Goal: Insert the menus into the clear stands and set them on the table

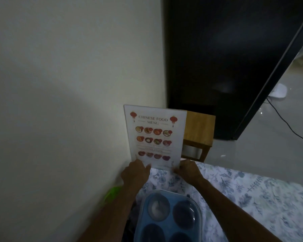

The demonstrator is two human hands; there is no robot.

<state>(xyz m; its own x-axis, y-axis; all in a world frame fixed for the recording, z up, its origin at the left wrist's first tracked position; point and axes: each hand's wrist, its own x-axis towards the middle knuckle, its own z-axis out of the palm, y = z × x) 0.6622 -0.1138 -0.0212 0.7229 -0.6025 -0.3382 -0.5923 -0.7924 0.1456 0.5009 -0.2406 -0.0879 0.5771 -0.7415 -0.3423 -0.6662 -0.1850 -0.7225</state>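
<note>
A white "Chinese Food Menu" sheet sits inside a clear stand (155, 136), which is upright at the far corner of the table, close to the wall. My left hand (136, 173) grips the stand's lower left corner. My right hand (188, 170) holds its lower right corner. The table is covered with a white cloth with a blue floral print (252, 193). The base of the stand is hidden behind my hands.
A blue compartment tray with a clear lid (168, 217) lies near me between my forearms. A green object (111, 195) rests by the pale wall on the left. A wooden stool (198, 135) stands beyond the table, before a dark panel. A black cable (290, 126) runs across the floor.
</note>
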